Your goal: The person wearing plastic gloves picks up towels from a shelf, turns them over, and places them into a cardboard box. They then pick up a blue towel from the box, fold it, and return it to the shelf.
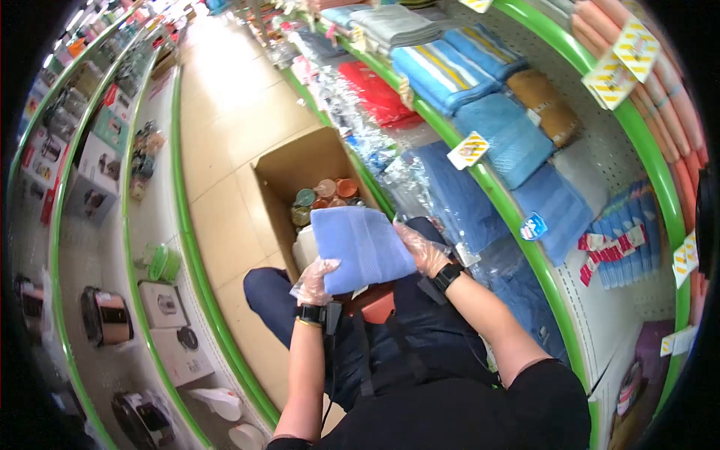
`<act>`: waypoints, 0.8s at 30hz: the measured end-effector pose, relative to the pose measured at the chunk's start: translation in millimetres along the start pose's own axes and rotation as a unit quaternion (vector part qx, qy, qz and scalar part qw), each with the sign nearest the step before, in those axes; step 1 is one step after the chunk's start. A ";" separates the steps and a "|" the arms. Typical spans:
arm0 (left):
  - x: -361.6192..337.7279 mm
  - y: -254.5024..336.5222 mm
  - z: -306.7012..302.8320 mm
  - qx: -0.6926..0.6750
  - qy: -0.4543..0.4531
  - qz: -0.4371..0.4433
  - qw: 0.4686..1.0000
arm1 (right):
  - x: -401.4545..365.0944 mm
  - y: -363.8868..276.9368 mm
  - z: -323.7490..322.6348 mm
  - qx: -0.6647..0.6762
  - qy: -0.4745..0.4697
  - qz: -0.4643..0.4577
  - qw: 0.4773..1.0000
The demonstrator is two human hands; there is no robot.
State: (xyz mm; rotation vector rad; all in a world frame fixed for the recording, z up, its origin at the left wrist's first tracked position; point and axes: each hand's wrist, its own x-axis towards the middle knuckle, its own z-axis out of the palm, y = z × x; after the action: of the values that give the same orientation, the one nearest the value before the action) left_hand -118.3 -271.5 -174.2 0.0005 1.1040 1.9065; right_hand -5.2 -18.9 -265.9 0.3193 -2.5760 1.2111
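A folded periwinkle-blue towel (361, 249) is held flat over my lap, between both hands. My left hand (315, 281), in a clear plastic glove, grips its lower left corner. On the right edge of the towel, my right hand (421, 249), gloved the same way, holds it with the fingers partly hidden. Just beyond the towel stands an open cardboard box (281, 166) on the floor, with several capped jars (325, 188) inside. Something reddish (377, 307) lies under the towel's near edge.
To the right, green-edged shelves (559, 300) carry folded blue towels (504, 139), a brown towel (544, 105) and bagged goods (457, 195). Shelves on the left hold boxed appliances (174, 352) and a green cup (163, 262). A tiled aisle (214, 120) runs ahead.
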 end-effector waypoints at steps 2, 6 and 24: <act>2.5 -11.6 -11.7 0.095 0.015 0.032 0.995 | -17.3 -6.6 -1.3 0.540 0.094 0.332 0.768; -0.3 -8.6 22.0 0.084 -0.028 -0.050 0.995 | 20.6 -151.8 -96.2 0.580 0.055 0.447 0.678; 54.1 -70.9 -82.5 -0.007 0.196 -0.025 0.980 | -137.6 -193.2 -260.3 0.406 0.606 0.247 0.638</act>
State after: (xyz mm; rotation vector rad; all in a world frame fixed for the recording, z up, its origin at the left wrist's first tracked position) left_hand -134.2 -277.0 -294.5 -0.4231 1.3355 1.9154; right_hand 224.2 73.7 -15.2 -0.8479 -0.8340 1.7795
